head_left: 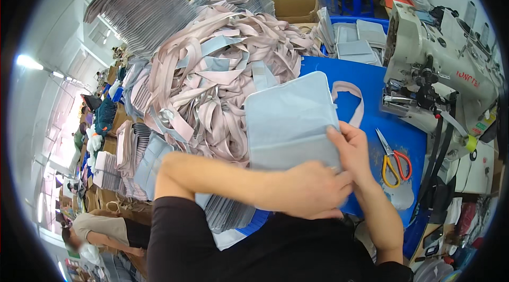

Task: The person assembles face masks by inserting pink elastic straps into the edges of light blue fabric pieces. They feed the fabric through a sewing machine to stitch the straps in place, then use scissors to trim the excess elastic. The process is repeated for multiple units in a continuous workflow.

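Note:
A flat light-grey fabric panel with pale bound edges is held up in front of me, over the blue work table. My right hand pinches its right edge between thumb and fingers. Across the panel's lower edge reaches my left hand, close beside the right one; motion blurs its fingers, and what they touch is hidden. Behind the panel's right side a pink strap curves in a loop. Scissors with one orange and one red handle lie on the table to the right of my hands.
A big tangled heap of pink and grey straps fills the left. Behind it rise stacked fabric panels. A sewing machine stands at the right. Grey panels lie in a blue bin farther back. Another person bends at lower left.

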{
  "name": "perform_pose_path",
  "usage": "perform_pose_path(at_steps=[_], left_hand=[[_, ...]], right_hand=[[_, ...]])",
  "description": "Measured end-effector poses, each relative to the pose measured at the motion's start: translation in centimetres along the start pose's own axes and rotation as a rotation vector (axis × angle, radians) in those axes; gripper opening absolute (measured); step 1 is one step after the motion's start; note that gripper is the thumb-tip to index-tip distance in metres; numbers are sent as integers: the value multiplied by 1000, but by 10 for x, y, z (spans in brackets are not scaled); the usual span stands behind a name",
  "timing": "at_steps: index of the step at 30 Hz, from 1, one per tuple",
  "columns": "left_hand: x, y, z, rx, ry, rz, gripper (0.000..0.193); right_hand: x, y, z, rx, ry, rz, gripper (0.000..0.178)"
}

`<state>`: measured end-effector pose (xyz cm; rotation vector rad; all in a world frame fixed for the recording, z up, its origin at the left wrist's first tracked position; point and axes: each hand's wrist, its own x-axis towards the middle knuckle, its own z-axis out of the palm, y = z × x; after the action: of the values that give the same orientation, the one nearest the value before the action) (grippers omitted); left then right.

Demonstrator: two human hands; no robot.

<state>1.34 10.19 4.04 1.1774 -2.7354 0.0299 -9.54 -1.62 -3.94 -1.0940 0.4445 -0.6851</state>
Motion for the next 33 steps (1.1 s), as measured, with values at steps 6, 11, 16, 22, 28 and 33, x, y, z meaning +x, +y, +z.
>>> perform_pose_path(at_steps=[6, 11, 16, 22, 28, 33], left_hand=[[89, -97, -9, -227, 23, 115, 49], [94, -115, -26, -510, -682, -19, 37], [72, -125, -6, -720, -381, -36, 26], [50, -136, 3, -726, -310, -191, 17], [43, -144, 13, -749, -200, -212, 11], [41, -142, 15, -892, -126, -371, 10]], right_hand=[[-44, -28, -48, -697, -109, -248, 19], [-67, -37, -68, -841, -149, -222, 16], [-80, -2, -92, -565, 32, -216, 22], [-79, 3, -103, -593, 113, -99, 24], [-79, 6, -102, -465, 101, -53, 34], [-79, 4, -103, -469, 135, -35, 18]])
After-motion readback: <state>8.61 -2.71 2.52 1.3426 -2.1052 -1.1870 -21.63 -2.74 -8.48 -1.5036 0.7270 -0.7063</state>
